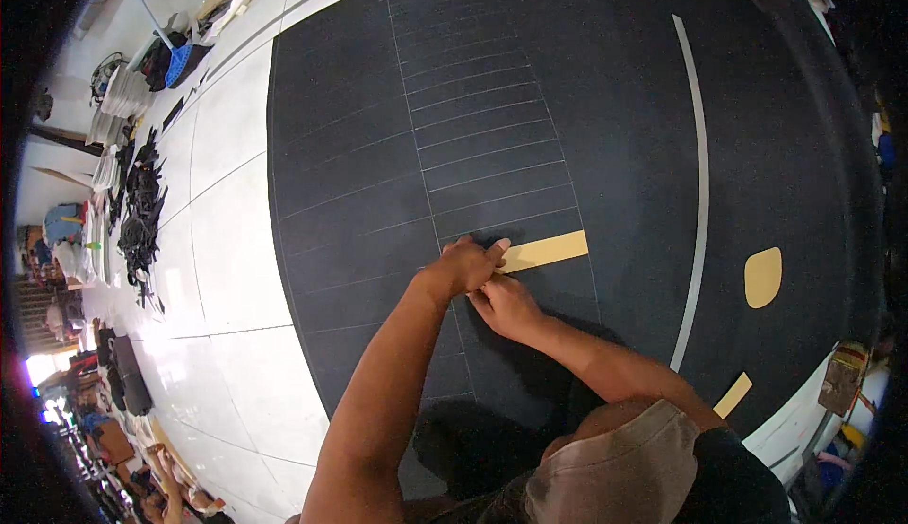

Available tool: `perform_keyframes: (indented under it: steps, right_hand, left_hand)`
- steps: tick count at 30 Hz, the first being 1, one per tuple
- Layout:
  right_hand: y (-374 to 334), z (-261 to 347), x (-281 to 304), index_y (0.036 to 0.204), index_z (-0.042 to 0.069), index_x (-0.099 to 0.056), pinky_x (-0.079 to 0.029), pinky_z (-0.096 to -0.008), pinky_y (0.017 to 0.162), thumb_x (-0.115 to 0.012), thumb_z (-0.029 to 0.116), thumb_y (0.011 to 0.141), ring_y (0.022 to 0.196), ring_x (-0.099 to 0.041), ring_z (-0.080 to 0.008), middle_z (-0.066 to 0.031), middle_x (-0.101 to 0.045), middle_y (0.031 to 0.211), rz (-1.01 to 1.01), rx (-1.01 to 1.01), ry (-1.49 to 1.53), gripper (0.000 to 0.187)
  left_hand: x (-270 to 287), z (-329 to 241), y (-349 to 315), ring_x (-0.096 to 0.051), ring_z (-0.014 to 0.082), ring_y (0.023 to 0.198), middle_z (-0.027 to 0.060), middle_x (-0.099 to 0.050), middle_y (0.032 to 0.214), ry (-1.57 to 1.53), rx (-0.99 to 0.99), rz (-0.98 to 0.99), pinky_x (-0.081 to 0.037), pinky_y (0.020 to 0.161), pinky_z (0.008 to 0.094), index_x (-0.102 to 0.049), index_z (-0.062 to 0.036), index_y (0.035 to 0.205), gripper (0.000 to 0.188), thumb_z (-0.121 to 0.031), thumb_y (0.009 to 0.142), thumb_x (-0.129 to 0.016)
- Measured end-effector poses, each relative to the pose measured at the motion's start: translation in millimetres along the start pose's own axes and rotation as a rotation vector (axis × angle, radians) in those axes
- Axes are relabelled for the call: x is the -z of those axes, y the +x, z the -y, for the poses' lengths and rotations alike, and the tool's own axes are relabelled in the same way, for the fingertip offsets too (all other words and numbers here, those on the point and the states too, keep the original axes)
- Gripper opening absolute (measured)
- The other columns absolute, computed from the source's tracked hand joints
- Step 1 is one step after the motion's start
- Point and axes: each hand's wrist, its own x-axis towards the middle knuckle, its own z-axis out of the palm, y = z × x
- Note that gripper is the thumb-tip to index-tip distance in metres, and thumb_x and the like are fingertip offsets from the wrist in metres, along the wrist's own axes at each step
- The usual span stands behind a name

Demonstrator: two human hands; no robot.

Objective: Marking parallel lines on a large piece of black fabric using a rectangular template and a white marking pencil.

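Touching hands (487,283) — tan strip (549,249) rightward

No labels, signs or screens visible. Only package-like things, judged against black sheet (605,98) spread on white tiled floor: stack of pale sacks or bags (121,94) lay well beyond sheet's far left corner, by blue bag (180,62); whitish bundles (74,261) sat far left of sheet, beside heap of black scraps (142,212); small brown box-like item (842,379) stood just off sheet's near right edge. Print on any of them too small to tell.
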Motion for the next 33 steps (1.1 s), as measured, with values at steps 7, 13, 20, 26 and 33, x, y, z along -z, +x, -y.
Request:
perform_keyframes:
  steps: [7, 13, 20, 26, 33]
  right_hand:
    - [-0.2, 1.8, 0.0, 0.107, 0.001, -0.058, -0.052, -0.0497, 0.080, -0.057, 0.016, 0.095, 0.094, -0.064, -0.0423, -0.0228, -0.065, 0.103, 0.041, 0.065, -0.162, 0.019]
    - [-39.5, -15.7, 76.0, 0.108, 0.002, -0.057, -0.052, -0.0478, 0.080, -0.054, 0.018, 0.098, 0.094, -0.064, -0.0412, -0.0211, -0.065, 0.103, -0.138, -0.160, -0.270, 0.020]
    - [-61.3, -33.9, 120.6, 0.111, -0.001, -0.056, -0.053, -0.0399, 0.080, -0.049, 0.019, 0.102, 0.092, -0.070, -0.0301, -0.0174, -0.068, 0.096, -0.346, -0.464, -0.335, 0.023]
    - [-61.9, -38.1, 115.5, 0.115, 0.001, -0.055, -0.052, -0.0460, 0.082, -0.047, 0.023, 0.103, 0.095, -0.066, -0.0388, -0.0219, -0.065, 0.104, -0.407, -0.505, -0.264, 0.026]
    - [-63.2, -34.6, 116.4, 0.111, -0.002, -0.054, -0.054, -0.0412, 0.079, -0.046, 0.016, 0.103, 0.093, -0.069, -0.0332, -0.0204, -0.065, 0.101, -0.380, -0.383, -0.421, 0.021]
  left_hand:
    - [-0.1, 11.7, 4.9, -0.051, 0.0442, 0.124, 0.0259, -0.059, 0.128, 0.191, -0.100, 0.045, -0.036, 0.110, 0.0516, -0.070, -0.0121, 0.122, 0.077, -0.068, 0.099, -0.021]
    - [1.3, 3.4, 10.3, -0.038, 0.0423, 0.137, 0.0233, -0.048, 0.144, 0.211, -0.029, 0.176, -0.026, 0.118, 0.0491, -0.068, -0.0212, 0.127, 0.079, -0.068, 0.099, -0.011]
    - [-0.2, 2.3, 4.4, -0.033, 0.0431, 0.141, 0.0270, -0.042, 0.146, 0.163, 0.010, 0.119, -0.020, 0.119, 0.0548, -0.068, -0.0262, 0.127, 0.078, -0.069, 0.098, -0.010]
    - [-2.5, 6.4, 4.7, -0.032, 0.0432, 0.141, 0.0274, -0.041, 0.146, 0.172, 0.065, 0.093, -0.019, 0.120, 0.0532, -0.067, -0.0247, 0.128, 0.076, -0.067, 0.099, -0.011]
    - [2.7, -5.9, -2.8, -0.032, 0.0451, 0.140, 0.0271, -0.041, 0.145, 0.126, 0.066, 0.099, -0.023, 0.118, 0.0530, -0.068, -0.0216, 0.127, 0.074, -0.065, 0.100, -0.015]
